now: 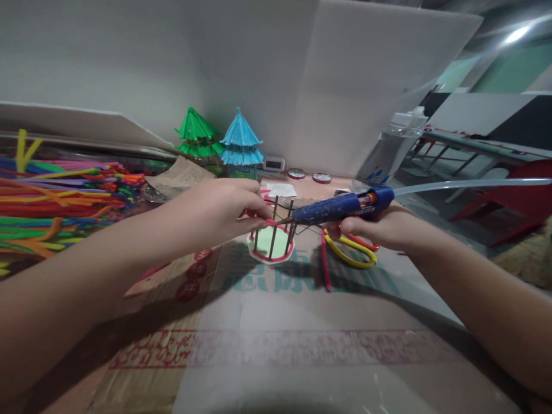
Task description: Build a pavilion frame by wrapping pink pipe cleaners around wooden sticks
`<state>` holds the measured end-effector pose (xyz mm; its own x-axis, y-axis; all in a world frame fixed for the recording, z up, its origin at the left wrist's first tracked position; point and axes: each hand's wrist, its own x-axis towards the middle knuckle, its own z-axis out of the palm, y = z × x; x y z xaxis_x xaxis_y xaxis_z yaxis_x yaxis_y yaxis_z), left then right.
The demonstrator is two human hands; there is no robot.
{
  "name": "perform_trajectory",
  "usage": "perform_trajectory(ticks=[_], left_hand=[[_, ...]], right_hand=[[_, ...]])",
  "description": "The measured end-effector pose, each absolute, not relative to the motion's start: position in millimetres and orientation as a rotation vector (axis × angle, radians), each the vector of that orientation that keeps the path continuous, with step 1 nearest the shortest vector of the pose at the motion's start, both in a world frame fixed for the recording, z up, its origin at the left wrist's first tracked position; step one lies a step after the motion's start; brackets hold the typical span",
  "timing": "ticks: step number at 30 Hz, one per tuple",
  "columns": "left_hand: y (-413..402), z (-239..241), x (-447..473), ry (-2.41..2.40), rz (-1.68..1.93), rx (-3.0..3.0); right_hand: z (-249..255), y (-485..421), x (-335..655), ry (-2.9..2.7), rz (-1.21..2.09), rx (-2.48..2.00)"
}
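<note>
Now my left hand [224, 210] pinching red pipe cleaner [269, 222] against stick frame [272, 236] on worktop [276, 322], steadying it. My right hand [383, 227] gripping glue gun [334, 209], nozzle touching joint so glue lands there. Yellow pipe cleaner [351, 253] lying just beside.

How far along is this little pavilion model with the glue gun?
Done: green base with pink rim, brown posts standing. In hand: left hand pinches pink trim atop the posts; right hand aims the glue gun there. Left: no roof yet, unlike the finished pavilions behind.
</note>
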<state>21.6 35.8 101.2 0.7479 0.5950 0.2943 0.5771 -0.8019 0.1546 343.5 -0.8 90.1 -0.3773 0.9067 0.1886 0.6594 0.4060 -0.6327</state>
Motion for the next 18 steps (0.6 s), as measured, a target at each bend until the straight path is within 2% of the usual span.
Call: perform_trajectory(ticks=[18], left_hand=[[29, 107, 25, 1.006, 0.423, 2.974]], right_hand=[[91, -6, 328, -2.135, 0.503, -1.379]])
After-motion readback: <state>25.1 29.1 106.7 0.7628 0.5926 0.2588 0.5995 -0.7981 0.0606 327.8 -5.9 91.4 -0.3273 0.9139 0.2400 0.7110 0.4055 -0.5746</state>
